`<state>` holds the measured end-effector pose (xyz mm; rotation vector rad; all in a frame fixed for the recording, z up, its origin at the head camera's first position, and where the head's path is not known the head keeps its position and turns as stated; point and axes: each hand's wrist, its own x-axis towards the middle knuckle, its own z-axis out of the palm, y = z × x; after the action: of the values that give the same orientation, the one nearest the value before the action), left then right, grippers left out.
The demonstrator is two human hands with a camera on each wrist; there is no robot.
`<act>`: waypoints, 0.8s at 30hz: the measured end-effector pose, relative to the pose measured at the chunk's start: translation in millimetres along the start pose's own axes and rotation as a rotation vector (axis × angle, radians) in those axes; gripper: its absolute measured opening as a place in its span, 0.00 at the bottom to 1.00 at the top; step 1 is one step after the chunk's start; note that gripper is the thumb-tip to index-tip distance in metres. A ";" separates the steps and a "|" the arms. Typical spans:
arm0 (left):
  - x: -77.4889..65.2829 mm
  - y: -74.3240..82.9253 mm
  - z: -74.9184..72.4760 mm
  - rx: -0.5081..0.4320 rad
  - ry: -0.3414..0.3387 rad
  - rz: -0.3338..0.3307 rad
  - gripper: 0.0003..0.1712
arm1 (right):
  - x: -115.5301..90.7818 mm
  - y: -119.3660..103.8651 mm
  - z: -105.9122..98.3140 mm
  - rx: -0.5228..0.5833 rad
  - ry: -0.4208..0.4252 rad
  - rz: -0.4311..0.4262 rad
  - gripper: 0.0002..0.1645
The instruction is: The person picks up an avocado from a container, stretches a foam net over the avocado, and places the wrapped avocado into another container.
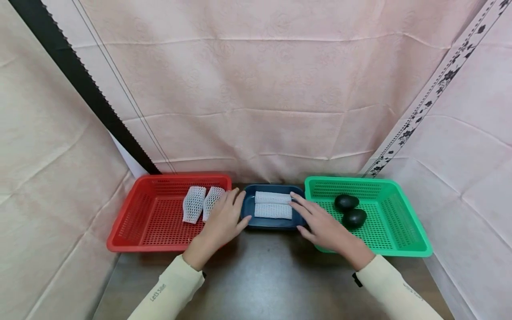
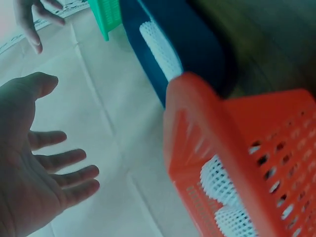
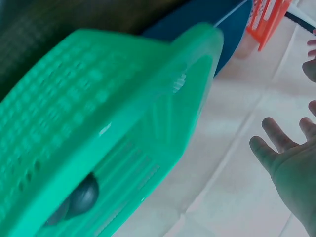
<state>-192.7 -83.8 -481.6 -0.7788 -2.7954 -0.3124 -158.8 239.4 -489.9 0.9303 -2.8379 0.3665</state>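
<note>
My left hand (image 1: 224, 216) hovers by the right rim of the red basket (image 1: 160, 249), fingers spread and holding nothing. Two white foam net sleeves (image 1: 194, 204) lie in that basket, one partly hidden behind the hand. Between the baskets, a dark blue tray (image 1: 249, 204) carries two more white foam net sleeves (image 1: 273, 210), laid flat one behind the other. My right hand (image 1: 320, 222) reaches over the tray's right end with loose, extended fingers, fingertips close to those sleeves. In the left wrist view, the left hand (image 2: 37, 158) shows a bare palm; the right hand (image 3: 296, 163) is likewise spread.
On the right stands a green perforated basket (image 1: 412, 222) with two glossy black egg-shaped things (image 1: 354, 218) inside. Everything rests on a dark table (image 1: 264, 275). Pale cloth (image 1: 256, 89) hangs behind and along both sides.
</note>
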 end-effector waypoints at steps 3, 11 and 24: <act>-1.8 4.9 8.4 0.023 0.008 0.063 0.42 | -6.4 10.4 -5.2 -0.015 0.031 0.002 0.47; -6.7 18.7 32.2 0.047 -0.003 0.134 0.37 | -21.0 39.6 -12.9 -0.037 0.071 0.061 0.48; -4.6 27.1 68.7 0.104 -0.027 0.193 0.31 | -42.5 101.5 -8.6 0.046 0.034 0.215 0.42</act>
<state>-185.2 -45.4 -544.4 -1.0247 -2.7078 -0.1227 -184.9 344.9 -509.2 0.6206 -2.9163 0.4676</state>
